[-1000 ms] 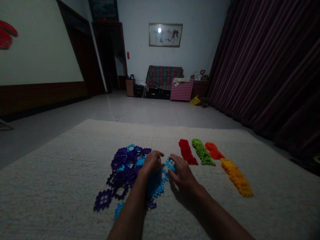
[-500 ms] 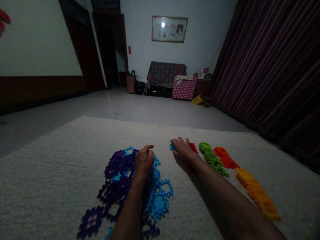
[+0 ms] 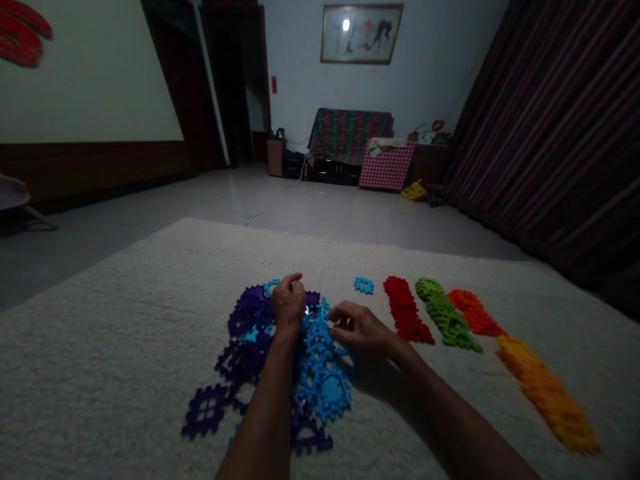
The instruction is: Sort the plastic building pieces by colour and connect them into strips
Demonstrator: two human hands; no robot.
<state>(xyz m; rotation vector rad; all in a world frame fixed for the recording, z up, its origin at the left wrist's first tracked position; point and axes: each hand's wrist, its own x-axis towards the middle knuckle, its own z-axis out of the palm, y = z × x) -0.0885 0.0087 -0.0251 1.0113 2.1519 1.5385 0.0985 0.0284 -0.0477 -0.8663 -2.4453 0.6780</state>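
A loose pile of interlocking plastic tiles with toothed edges lies in front of me, dark purple tiles point(image 3: 250, 360) on the left and light blue tiles point(image 3: 320, 373) on the right. My left hand point(image 3: 289, 307) is over the top of the pile with its fingers curled in; whatever they hold is hidden. Beside the blue tiles, my right hand point(image 3: 357, 325) has its thumb and fingers apart and nothing visible between them. A single blue tile point(image 3: 364, 285) lies flat by itself farther out.
Right of the single tile, overlapping rows of red tiles point(image 3: 407, 310), green tiles point(image 3: 447, 313), orange-red tiles point(image 3: 475, 312) and yellow-orange tiles point(image 3: 547, 393) lie on the pale mat point(image 3: 165, 320). Purple curtains point(image 3: 560, 133) hang at the right. A cloth-covered bench stands by the far wall.
My right hand has left the single blue tile, which now lies uncovered, and has come back left and nearer to the blue pile. My left hand stays over the pile. The view has shifted slightly.
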